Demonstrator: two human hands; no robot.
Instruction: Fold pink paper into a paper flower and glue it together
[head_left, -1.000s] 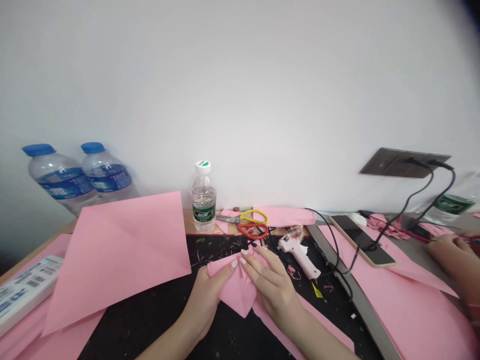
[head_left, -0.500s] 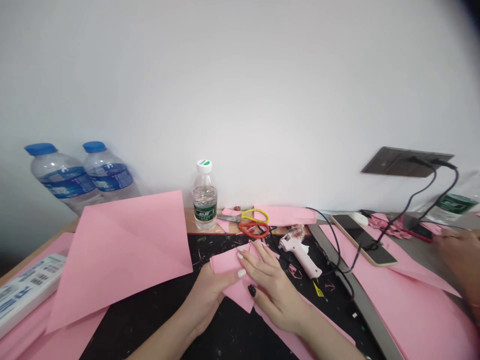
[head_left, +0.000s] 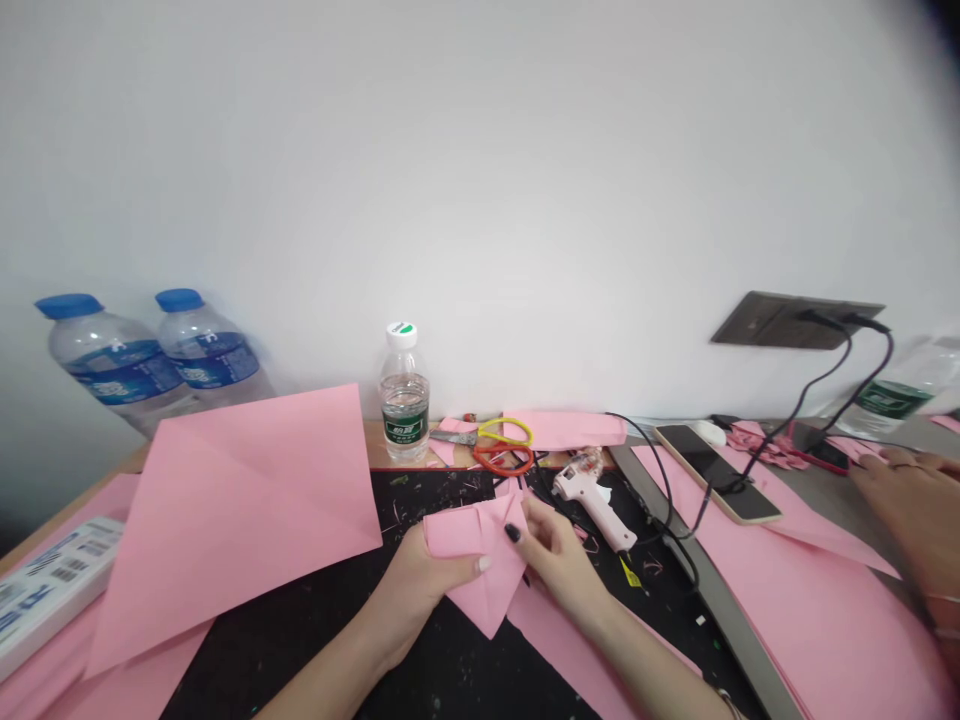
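Observation:
A folded piece of pink paper (head_left: 486, 600) is held between my two hands above the black mat (head_left: 315, 620). It has several creases, and its lower end comes to a point. My left hand (head_left: 427, 575) grips its left side, thumb lying across the front, the other fingers hidden behind. At the upper right corner, my right hand (head_left: 559, 555) pinches the paper between thumb and fingers. Beneath my right forearm lies another pink sheet (head_left: 570, 655). Just beyond the hands are scissors (head_left: 502, 445) with yellow and red handles, and a pale pink glue gun (head_left: 596, 502).
A water bottle (head_left: 405, 400) stands by the wall. Large pink sheets (head_left: 255, 510), a white box (head_left: 60, 585) and two blue-capped bottles (head_left: 124, 370) are at left. On the right are a phone (head_left: 716, 475), black cables (head_left: 799, 405) and another person's hand (head_left: 907, 500).
My right hand has lifted from lying flat on the folded paper to pinching its upper right corner. The paper's lower point shows more fully. The other person's hand has moved further into view.

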